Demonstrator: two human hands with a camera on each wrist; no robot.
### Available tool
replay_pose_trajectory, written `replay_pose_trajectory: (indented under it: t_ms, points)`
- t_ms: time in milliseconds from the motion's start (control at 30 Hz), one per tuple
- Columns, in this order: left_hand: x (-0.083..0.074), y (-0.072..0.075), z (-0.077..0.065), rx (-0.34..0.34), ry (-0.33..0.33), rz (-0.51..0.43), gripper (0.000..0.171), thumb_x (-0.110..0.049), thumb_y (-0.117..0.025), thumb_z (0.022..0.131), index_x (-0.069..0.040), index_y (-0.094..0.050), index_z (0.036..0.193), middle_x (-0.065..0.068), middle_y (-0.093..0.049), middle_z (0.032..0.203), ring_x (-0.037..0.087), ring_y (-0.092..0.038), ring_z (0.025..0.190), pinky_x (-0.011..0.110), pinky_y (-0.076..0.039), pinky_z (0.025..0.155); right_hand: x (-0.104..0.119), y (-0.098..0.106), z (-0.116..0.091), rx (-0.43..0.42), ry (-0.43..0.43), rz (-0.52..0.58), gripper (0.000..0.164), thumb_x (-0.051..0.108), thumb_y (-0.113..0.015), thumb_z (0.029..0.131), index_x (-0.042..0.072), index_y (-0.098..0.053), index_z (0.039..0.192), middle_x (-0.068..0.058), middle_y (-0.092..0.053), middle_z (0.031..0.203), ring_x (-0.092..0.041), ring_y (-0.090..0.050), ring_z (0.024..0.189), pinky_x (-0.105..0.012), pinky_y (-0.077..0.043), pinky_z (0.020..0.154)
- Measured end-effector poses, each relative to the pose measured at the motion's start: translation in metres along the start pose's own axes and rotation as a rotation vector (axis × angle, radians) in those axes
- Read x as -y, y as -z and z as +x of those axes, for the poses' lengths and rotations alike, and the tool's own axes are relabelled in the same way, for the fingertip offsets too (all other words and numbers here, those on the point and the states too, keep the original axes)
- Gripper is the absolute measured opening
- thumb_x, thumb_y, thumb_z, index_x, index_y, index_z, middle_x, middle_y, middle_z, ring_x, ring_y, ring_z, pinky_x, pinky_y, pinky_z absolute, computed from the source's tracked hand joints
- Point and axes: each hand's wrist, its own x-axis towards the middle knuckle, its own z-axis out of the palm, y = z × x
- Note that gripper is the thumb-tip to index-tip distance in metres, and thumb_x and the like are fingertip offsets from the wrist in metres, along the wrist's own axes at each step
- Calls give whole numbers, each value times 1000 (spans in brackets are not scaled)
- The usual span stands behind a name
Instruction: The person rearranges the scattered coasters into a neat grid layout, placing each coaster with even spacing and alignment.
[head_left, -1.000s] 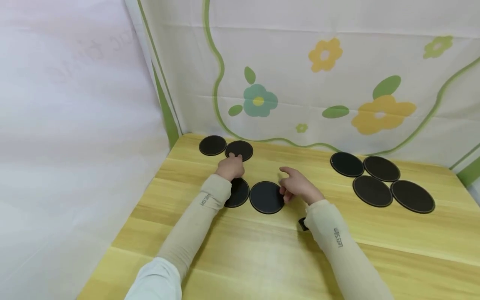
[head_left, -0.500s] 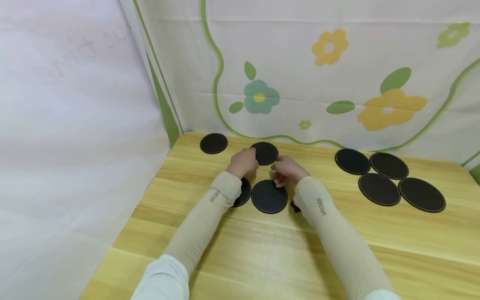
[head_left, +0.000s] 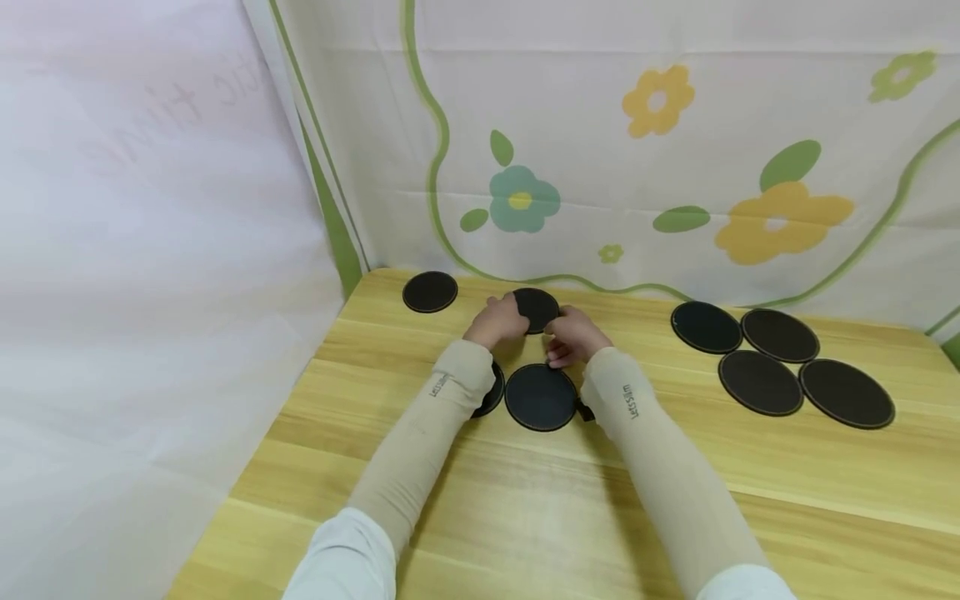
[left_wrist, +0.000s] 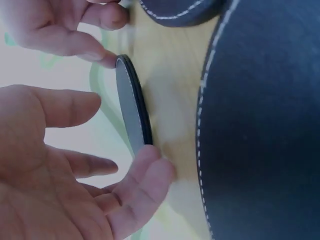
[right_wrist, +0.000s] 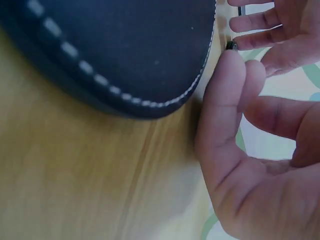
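Between my two hands a round black coaster [head_left: 537,311] with a stitched rim lies flat near the back of the table. My left hand [head_left: 498,320] touches its left edge with the fingertips; the thumb stands apart from it in the left wrist view. From the other side, my right hand [head_left: 576,335] has a fingertip against the right edge. In front of the hands lie two more coasters: one [head_left: 541,398] in full sight, the other [head_left: 491,397] partly hidden by my left sleeve. In the left wrist view the touched coaster [left_wrist: 129,105] appears nearly edge-on.
A single coaster [head_left: 430,292] lies at the table's back left corner. On the right, several coasters [head_left: 761,382] sit in a cluster, edges close together. A flower-printed cloth [head_left: 585,167] hangs behind the wooden table [head_left: 525,508], and a white sheet [head_left: 165,333] on the left.
My left hand has moved right with the coaster, leaving a gap to the back left one. My right hand has come in to the coaster's right edge. In the last half second little has shifted.
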Motion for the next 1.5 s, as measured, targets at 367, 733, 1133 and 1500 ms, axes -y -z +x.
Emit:
replay_pose_trajectory:
  t_ms: [367, 733, 1133, 1500]
  points:
    - [14, 6, -1, -136, 55, -315, 51, -16, -56, 100, 10, -48, 143, 30, -37, 150, 33, -52, 98, 36, -45, 82, -1, -3, 0, -104, 101, 223, 53, 6, -44, 107, 7, -19, 153, -14, -59, 82, -19, -59, 54, -38, -60, 64]
    - [5, 17, -24, -113, -49, -800, 63, -5, -54, 102, -10, -30, 160, 30, -63, 116, 16, -56, 59, 56, -53, 86, 4, 1, -23, -66, 263, 334, 51, 2, -46, 105, 11, -26, 151, -15, -61, 79, -17, -59, 52, -33, -58, 57]
    - [-3, 17, -71, -24, -172, -916, 64, -4, -52, 105, -15, -26, 162, 18, -61, 72, 18, -56, 58, 26, -47, 52, -16, 11, -75, 143, 414, 357, 76, 2, -45, 105, 31, -8, 164, -12, -66, 78, -18, -60, 56, -38, -59, 65]
    - [-9, 3, -95, 14, -254, -787, 65, -7, -54, 105, -14, -24, 162, 14, -66, 70, 17, -53, 49, 33, -53, 57, -41, 14, -105, 128, 453, 302, 67, 4, -46, 106, 24, -10, 160, -9, -66, 72, -18, -62, 54, -40, -60, 63]
